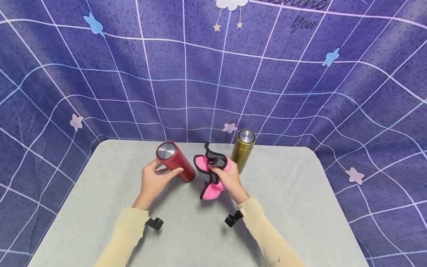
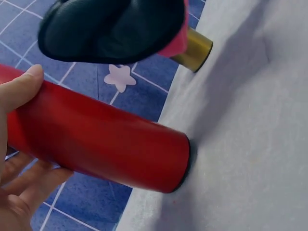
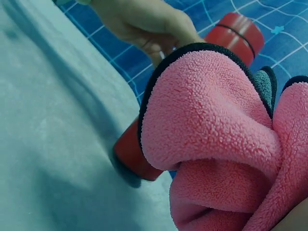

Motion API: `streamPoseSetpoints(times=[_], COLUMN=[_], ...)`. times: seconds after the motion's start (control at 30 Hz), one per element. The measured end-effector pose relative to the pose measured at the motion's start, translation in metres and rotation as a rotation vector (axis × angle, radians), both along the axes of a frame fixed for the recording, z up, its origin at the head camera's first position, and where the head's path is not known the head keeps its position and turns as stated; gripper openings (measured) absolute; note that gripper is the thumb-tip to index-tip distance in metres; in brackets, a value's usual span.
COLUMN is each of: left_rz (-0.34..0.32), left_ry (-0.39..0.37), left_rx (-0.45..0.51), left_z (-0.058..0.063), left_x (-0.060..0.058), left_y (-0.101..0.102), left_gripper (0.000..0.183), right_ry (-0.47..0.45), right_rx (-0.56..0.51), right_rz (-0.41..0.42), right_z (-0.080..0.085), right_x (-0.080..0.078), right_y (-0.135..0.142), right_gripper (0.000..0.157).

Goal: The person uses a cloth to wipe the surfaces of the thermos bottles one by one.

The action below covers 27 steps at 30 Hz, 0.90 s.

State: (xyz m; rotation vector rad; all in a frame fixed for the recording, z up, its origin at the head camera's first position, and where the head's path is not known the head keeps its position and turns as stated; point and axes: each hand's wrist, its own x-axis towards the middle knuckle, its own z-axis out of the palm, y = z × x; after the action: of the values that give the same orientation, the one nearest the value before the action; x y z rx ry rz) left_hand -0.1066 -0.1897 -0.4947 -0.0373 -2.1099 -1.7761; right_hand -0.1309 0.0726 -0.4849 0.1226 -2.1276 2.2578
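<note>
My left hand [image 1: 154, 182] grips a red thermos flask [image 1: 180, 162] with a shiny metal lid, thumb on one side and fingers round the other. In the left wrist view the red flask [image 2: 110, 137] has its base at the grey tabletop; whether it touches I cannot tell. My right hand [image 1: 232, 180] holds a bunched pink-and-grey cloth [image 1: 211, 191] with black edging, to the right of the red flask and apart from it. Fluffy pink pile shows on the cloth [image 3: 207, 110] in the right wrist view, where it hides part of the red flask [image 3: 137, 151].
A gold thermos flask [image 1: 242, 152] stands upright just behind my right hand, near the table's back edge. The grey-covered table [image 1: 283, 207] meets a purple gridded curtain [image 1: 200, 85] at the back and sides. Black camera mounts [image 1: 155, 223] sit on both wrists.
</note>
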Motion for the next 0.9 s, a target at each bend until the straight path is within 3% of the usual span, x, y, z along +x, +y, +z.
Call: streamPoseSetpoints(times=[0.17,0.6,0.83,0.9], left_rz=[0.029,0.12,0.068,0.07], left_ry=[-0.024,0.003,0.034,0.045], left_rx=[0.068,0.134,0.504,0.559], left_z=[0.003,0.013,0.018,0.019], left_x=[0.01,0.032,0.042,0.043], left_y=[-0.002,-0.011,-0.018,-0.02], left_gripper=[0.042,0.032,0.017,0.016], right_ry=[-0.008,0.044,0.098,0.113], right_rx=[-0.002,-0.011,-0.058,-0.082], right_rz=[-0.014,-0.088,-0.114,-0.113], right_z=[-0.008,-0.017,-0.015,-0.013], right_x=[0.003,0.005,0.008,0.01], right_y=[0.001,0.0,-0.003,-0.006], right_gripper=[0.032,0.033,0.03,0.032])
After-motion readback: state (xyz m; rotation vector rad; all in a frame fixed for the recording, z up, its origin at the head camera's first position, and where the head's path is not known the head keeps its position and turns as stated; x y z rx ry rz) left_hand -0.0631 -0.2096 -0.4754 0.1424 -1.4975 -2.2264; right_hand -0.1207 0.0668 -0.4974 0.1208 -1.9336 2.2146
